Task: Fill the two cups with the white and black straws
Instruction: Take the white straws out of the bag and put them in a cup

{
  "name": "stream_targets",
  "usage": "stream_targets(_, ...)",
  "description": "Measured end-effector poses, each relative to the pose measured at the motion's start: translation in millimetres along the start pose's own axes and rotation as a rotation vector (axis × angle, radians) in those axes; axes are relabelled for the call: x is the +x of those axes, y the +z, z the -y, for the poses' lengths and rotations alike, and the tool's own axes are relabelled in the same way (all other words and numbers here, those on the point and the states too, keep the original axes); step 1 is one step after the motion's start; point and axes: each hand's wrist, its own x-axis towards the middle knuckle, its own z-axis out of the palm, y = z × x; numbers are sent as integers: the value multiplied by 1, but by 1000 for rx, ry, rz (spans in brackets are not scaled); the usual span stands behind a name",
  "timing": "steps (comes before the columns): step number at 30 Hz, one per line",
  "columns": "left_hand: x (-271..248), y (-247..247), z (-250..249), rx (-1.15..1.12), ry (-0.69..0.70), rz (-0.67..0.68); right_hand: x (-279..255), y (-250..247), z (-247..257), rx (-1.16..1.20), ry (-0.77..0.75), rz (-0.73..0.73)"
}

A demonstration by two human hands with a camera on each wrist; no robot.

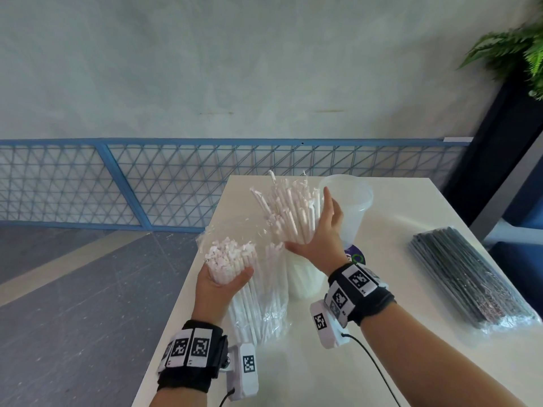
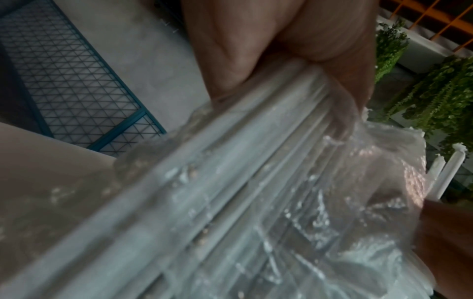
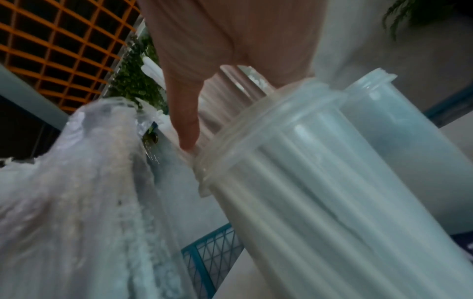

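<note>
My left hand (image 1: 227, 279) grips a bundle of white straws (image 1: 232, 255) still in its clear plastic bag (image 1: 264, 312), held upright at the table's left edge. In the left wrist view the left hand (image 2: 281, 56) closes round the bagged white straws (image 2: 217, 202). My right hand (image 1: 313, 230) wraps another bundle of white straws (image 1: 289, 212) that stands in a clear cup (image 1: 302, 282); its thumb (image 3: 187, 121) touches that cup's (image 3: 320, 182) rim. A second clear cup (image 1: 352, 204), empty, stands just behind. A sealed pack of black straws (image 1: 470, 277) lies on the right.
The white table (image 1: 382, 362) ends close to my left hand, with grey floor below. A blue mesh fence (image 1: 147, 183) runs behind it. A round sticker (image 1: 354, 255) lies near the cups. A plant (image 1: 511, 51) hangs at the top right.
</note>
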Motion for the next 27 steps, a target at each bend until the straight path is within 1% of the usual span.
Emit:
stream_targets(4, 2, -8, 2, -25, 15, -17, 4, 12, 7, -241, 116, 35)
stream_targets(8, -1, -6, 0, -12, -6, -7, 7, 18, 12, -428, 180, 73)
stream_targets(11, -3, -5, -2, -2, -10, 12, 9, 18, 14, -491, 234, 132)
stream_targets(14, -4, -4, -4, 10, -1, 12, 7, 16, 17, -487, 217, 133)
stream_targets(17, -4, -5, -3, 4, 4, 6, 6, 10, 15, -418, 211, 84)
stream_targets(21, -4, -3, -4, 6, -10, 15, 11, -5, 15, -70, 238, -93)
stream_targets(24, -4, 2, -5, -7, -9, 24, 17, -22, 15, 66, 261, -190)
stream_targets(25, -5, 4, -5, -13, -9, 27, 19, -27, 14, 99, 260, -193)
stream_targets(27, -5, 8, -5, -26, -8, 36, 20, -34, 10, 88, 246, -113)
